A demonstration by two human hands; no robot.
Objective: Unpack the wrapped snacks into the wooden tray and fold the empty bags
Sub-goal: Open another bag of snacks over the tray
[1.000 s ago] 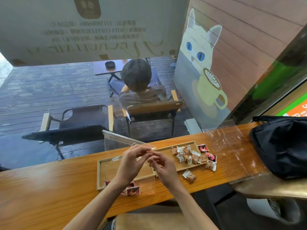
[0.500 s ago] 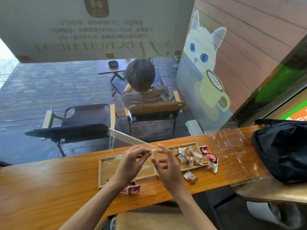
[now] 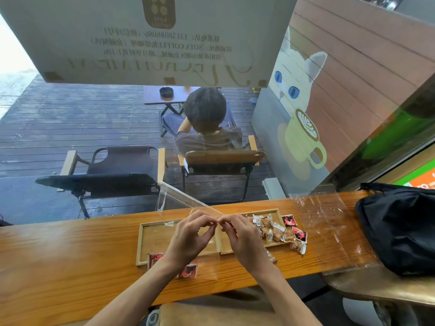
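- Left hand [image 3: 188,238] and right hand [image 3: 244,241] each pinch the clear bag [image 3: 179,198], held above the wooden tray [image 3: 153,241] on the bench [image 3: 58,267]
- Wrapped snacks [image 3: 273,230] fill the tray's right compartment, some spilling onto the bench

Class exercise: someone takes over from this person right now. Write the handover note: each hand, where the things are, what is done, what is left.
Left hand and right hand: both pinch a clear empty bag above the wooden tray.
Brown wrapped snacks lie in the tray's right half, some past its edge; red packets lie on the counter. Another clear bag lies flat to the right.
Left: fold both bags, gather the strays.
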